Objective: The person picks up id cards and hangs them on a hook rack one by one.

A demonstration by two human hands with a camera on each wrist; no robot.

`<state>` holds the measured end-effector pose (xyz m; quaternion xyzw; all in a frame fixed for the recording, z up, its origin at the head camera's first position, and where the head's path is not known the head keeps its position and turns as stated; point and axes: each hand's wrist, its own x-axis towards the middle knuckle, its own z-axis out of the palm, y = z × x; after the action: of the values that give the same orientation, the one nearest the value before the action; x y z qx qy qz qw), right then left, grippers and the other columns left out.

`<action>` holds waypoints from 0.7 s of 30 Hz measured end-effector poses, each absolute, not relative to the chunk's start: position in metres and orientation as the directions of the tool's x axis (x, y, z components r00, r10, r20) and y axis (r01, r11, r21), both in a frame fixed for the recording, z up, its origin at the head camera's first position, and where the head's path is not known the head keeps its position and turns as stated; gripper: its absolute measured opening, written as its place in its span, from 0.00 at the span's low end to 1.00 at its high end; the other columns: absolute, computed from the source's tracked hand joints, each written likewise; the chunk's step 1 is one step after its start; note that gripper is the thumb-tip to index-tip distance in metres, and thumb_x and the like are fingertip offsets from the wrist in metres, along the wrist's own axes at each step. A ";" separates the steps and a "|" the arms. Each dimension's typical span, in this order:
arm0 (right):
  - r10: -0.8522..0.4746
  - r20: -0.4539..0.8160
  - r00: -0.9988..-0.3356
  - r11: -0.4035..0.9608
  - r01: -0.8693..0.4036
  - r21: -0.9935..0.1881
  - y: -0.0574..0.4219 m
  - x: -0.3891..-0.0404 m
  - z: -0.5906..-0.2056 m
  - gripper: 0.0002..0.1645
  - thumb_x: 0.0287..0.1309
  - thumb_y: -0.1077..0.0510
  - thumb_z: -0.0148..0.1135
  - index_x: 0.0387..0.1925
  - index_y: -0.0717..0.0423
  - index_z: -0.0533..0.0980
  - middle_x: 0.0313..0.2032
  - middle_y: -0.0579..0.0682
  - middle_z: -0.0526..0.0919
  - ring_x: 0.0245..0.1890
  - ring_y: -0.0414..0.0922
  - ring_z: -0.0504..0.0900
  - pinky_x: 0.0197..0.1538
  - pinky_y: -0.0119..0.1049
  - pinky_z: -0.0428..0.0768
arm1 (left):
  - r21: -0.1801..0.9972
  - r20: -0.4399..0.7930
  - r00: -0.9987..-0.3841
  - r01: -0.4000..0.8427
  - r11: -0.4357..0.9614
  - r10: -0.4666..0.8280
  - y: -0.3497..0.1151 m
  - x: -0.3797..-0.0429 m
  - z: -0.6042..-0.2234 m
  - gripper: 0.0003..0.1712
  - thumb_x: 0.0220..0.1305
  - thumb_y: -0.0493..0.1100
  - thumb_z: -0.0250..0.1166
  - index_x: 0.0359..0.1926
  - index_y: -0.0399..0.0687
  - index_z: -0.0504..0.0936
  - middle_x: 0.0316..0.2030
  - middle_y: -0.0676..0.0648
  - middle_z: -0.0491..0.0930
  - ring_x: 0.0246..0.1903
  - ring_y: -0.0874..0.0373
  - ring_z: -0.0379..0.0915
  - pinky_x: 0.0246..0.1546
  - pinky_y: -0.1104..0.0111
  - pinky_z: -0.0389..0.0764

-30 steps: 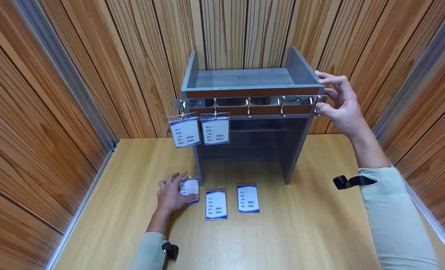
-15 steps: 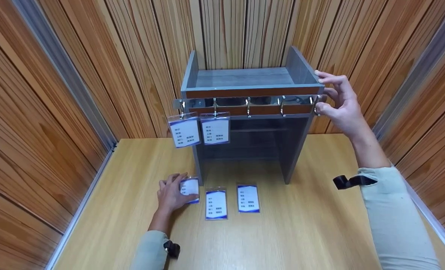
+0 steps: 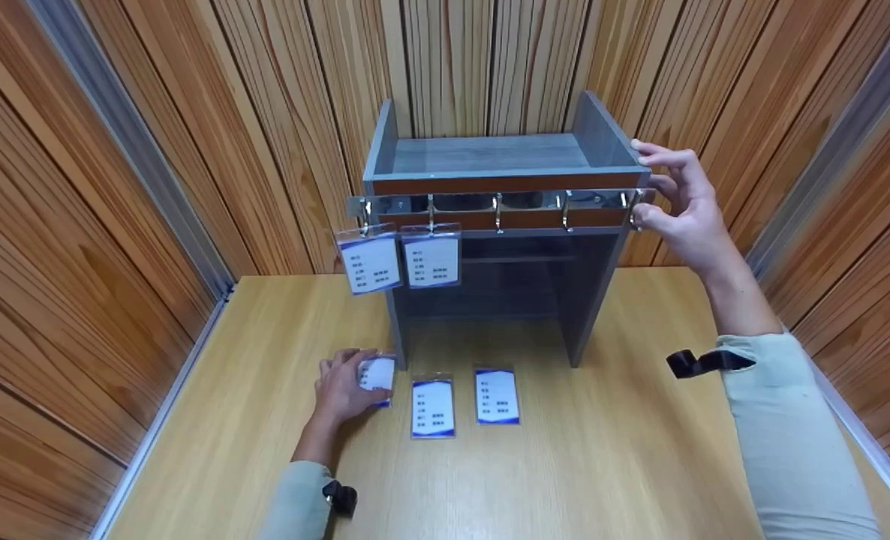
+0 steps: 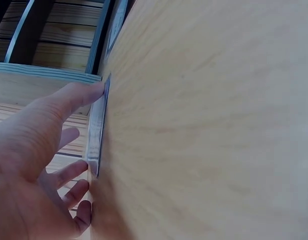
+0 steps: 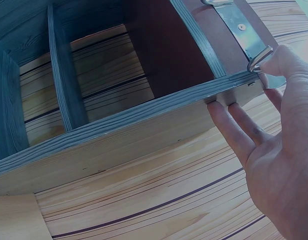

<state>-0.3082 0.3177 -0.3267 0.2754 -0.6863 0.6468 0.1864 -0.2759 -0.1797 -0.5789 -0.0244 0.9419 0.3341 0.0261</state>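
Note:
My left hand (image 3: 344, 386) spans a plastic-sleeved badge card (image 3: 376, 379) on the table, thumb at its near end and fingertips at the far end. In the left wrist view the card (image 4: 97, 132) is edge-on, low at the table surface, between thumb and fingers. At the right end of the hook rail (image 3: 531, 201), my right hand (image 3: 685, 206) grips the corner of the grey shelf unit (image 3: 601, 289). Its thumb presses by the last hook (image 5: 259, 59), with fingers against the outer side panel. Two badge cards (image 3: 370, 262) (image 3: 431, 259) hang from the two leftmost hooks.
Two more badge cards (image 3: 432, 407) (image 3: 497, 396) lie flat on the wooden table (image 3: 565, 465), right of my left hand. Beyond the shelf unit stands a wood-plank wall (image 3: 490, 60). Further plank walls with metal corner strips close in both sides.
The badge card under my left hand has shifted slightly to the left along with the hand. My right hand keeps its hold on the shelf corner.

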 end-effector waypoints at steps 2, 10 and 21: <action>-0.141 0.616 -0.775 0.007 -0.623 -0.782 0.318 -0.309 -0.327 0.31 0.68 0.80 0.57 0.70 0.65 0.71 0.81 0.48 0.73 0.69 0.50 0.81 0.45 0.30 0.91 | 0.635 -0.074 -0.997 -0.062 0.770 -0.019 -0.181 -0.276 -0.578 0.46 0.59 0.46 0.86 0.78 0.59 0.80 0.82 0.36 0.68 0.74 0.35 0.61 0.71 0.40 0.70; -0.155 0.620 -0.769 0.004 -0.629 -0.778 0.318 -0.308 -0.327 0.30 0.71 0.79 0.57 0.70 0.63 0.70 0.82 0.47 0.72 0.70 0.49 0.80 0.49 0.30 0.92 | 0.691 -0.116 -0.993 -0.060 0.721 0.029 -0.187 -0.274 -0.573 0.46 0.61 0.37 0.81 0.79 0.60 0.79 0.82 0.37 0.67 0.74 0.35 0.61 0.71 0.40 0.69; -0.138 0.608 -0.782 0.024 -0.616 -0.787 0.317 -0.308 -0.327 0.30 0.71 0.78 0.57 0.71 0.63 0.70 0.82 0.48 0.71 0.70 0.50 0.80 0.48 0.29 0.91 | 0.672 -0.125 -0.991 -0.046 0.739 0.052 -0.191 -0.272 -0.573 0.42 0.63 0.41 0.80 0.78 0.60 0.80 0.80 0.36 0.66 0.74 0.35 0.61 0.71 0.38 0.69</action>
<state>-0.3080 0.3172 -0.3267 0.2730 -0.6911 0.6429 0.1859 -0.2717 -0.1909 -0.5732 0.0014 0.9300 0.3612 0.0680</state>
